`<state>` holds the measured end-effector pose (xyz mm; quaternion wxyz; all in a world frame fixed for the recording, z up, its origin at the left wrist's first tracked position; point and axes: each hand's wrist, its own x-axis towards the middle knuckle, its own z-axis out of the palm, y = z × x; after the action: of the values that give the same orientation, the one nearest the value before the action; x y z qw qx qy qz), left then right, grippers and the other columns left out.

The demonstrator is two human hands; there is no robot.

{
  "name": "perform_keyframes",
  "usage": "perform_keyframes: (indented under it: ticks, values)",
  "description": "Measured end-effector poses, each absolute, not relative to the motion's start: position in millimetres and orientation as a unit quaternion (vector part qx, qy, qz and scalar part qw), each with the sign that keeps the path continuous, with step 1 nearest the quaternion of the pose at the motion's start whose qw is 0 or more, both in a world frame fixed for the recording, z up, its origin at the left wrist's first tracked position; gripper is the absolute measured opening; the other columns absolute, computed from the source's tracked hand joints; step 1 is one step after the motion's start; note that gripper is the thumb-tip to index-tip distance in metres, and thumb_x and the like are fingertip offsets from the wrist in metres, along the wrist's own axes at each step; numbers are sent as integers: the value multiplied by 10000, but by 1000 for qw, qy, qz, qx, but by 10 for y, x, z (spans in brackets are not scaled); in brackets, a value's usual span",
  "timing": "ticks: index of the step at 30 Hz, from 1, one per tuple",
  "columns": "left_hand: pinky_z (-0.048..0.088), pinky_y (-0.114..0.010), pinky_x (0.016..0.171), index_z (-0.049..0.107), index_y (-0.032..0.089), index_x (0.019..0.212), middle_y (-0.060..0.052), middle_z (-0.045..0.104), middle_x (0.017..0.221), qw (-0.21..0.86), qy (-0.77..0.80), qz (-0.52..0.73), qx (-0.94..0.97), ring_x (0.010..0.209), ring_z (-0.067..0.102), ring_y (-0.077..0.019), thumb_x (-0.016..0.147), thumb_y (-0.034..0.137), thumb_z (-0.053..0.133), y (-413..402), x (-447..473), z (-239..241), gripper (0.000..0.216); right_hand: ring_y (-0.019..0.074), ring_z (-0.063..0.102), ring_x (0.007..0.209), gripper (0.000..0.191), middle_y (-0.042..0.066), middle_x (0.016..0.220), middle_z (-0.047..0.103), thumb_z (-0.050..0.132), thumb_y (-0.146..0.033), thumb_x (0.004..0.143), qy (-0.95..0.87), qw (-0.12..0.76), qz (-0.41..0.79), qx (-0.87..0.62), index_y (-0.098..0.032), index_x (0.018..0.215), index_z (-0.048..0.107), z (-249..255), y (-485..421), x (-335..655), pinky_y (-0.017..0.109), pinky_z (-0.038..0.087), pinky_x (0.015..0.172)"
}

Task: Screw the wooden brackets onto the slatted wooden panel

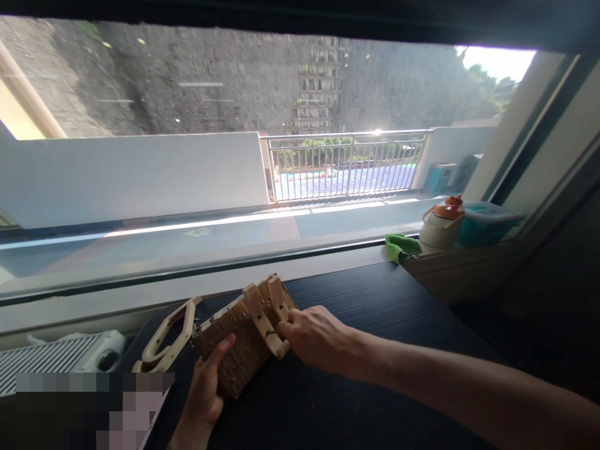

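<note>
A brown wooden block (241, 337), with small holes and pale specks on its face, is tilted above the dark table. My left hand (209, 381) grips its lower left side, thumb across the face. Two pale wooden pieces (263, 322) with dark holes lie against the block's right part. My right hand (314, 334) is closed by the lower end of these pieces, fingers pinched together. A thin dark shaft (272, 332) shows at its fingertips; what the hand holds is mostly hidden. Left of the block rests a pale wooden looped frame (175, 334).
The black table (370, 325) runs up to the window sill (328, 265). On the right of the sill are a green cloth (400, 247), a cream jug with an orange lid (441, 225) and a teal box (490, 222). A white ribbed radiator (60, 356) stands at left.
</note>
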<state>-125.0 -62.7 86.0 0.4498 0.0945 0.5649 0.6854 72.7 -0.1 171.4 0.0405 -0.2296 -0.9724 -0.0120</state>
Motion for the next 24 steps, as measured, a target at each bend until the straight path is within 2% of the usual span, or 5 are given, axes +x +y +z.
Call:
perform_keyframes:
  ticks: [5, 9, 15, 20, 24]
  values:
    - [605, -364, 738, 665, 131, 1137, -45, 768, 741, 446, 561, 690, 102, 683, 737, -214, 775, 100, 651, -626, -1238, 856, 364, 210, 603, 679, 178, 116, 809, 622, 462, -31, 849, -976, 61, -85, -192, -77, 963, 591, 1605, -157, 644, 289, 464, 481]
    - [609, -361, 717, 660, 128, 1144, -46, 767, 737, 445, 562, 690, 101, 684, 739, -221, 757, 103, 671, -628, -1251, 842, 389, 194, 599, 690, 196, 92, 893, 609, 446, -75, 897, -970, 99, -89, -204, -112, 1065, 539, 1584, -131, 678, 309, 499, 546]
    - [612, -342, 694, 668, 133, 1126, -38, 766, 728, 444, 562, 690, 103, 670, 737, -215, 744, 84, 672, -635, -1240, 856, 385, 196, 577, 713, 159, 84, 866, 566, 422, -63, 903, -974, 108, -129, -154, -112, 900, 572, 1584, -92, 701, 317, 499, 570]
    - [613, -342, 682, 671, 134, 1119, -33, 760, 706, 441, 561, 693, 103, 658, 736, -214, 749, 82, 662, -633, -1222, 875, 374, 200, 587, 706, 184, 80, 882, 572, 411, -80, 917, -979, 90, -99, -151, -122, 870, 584, 1604, -46, 683, 325, 502, 569]
    - [615, -348, 683, 671, 137, 1125, -30, 759, 702, 439, 561, 695, 101, 656, 736, -217, 739, 86, 673, -629, -1219, 868, 389, 206, 617, 738, 163, 80, 968, 595, 447, -129, 917, -974, 74, -44, -208, -151, 988, 592, 1612, -5, 726, 323, 505, 584]
